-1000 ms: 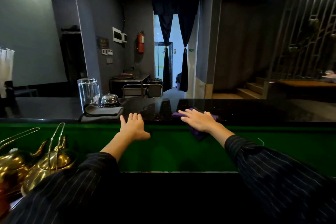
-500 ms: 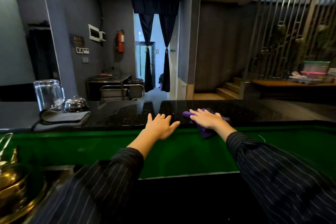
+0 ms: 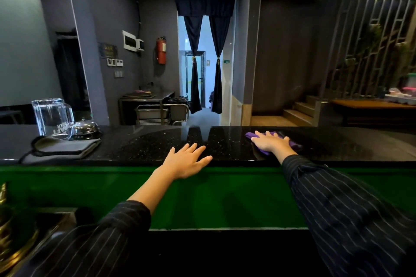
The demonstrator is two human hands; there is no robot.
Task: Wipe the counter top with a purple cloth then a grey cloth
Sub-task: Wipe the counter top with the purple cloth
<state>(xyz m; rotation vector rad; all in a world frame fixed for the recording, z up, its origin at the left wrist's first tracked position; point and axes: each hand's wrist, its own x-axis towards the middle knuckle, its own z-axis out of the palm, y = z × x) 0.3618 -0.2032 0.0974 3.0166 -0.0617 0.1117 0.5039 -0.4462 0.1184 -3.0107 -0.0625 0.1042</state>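
Observation:
The glossy black counter top (image 3: 157,146) runs across the view above a green front panel. My right hand (image 3: 271,143) presses flat on the purple cloth (image 3: 292,143), right of centre on the counter; purple edges show beside the fingers. My left hand (image 3: 188,162) rests flat on the counter's near edge, fingers spread, holding nothing. A folded grey cloth (image 3: 64,147) lies on the counter at the left, apart from both hands.
A clear glass jug (image 3: 50,117) and a chrome service bell (image 3: 85,129) stand behind the grey cloth. Brass teapots (image 3: 9,238) sit at the lower left below the counter. Stairs and a wooden table lie beyond on the right.
My right hand has slid the purple cloth to the right along the counter. My left hand has followed rightward along the near edge. The view has shifted right, away from the teapots.

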